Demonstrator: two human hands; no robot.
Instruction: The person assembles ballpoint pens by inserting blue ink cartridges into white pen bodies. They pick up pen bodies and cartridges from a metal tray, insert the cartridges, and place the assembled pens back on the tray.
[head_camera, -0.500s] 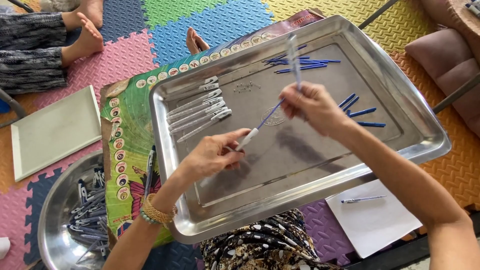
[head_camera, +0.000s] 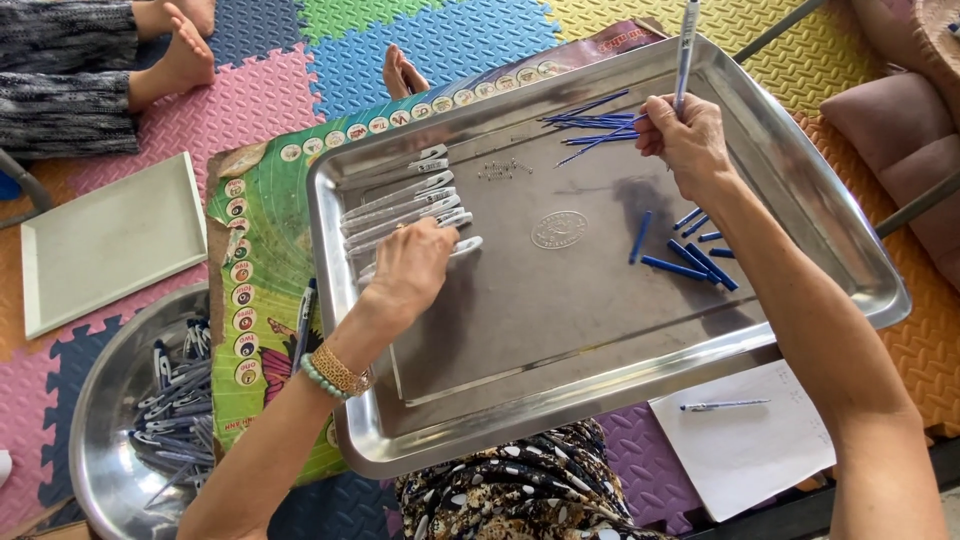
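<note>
Left hand palm-down; right hand raised, grip closed.

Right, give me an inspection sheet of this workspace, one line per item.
Surface: steel tray on the lap, over coloured foam floor mats.
Job's things: clear pen barrels in a row; blue refills at the top, more at the right.
Clutter: round bowl of pens, white board, paper sheet with one pen.
Grippers: left hand resting on the barrels; right hand holding a pen upright.
Cables: nothing seen.
Surroundings: another person's feet, cushion.
</note>
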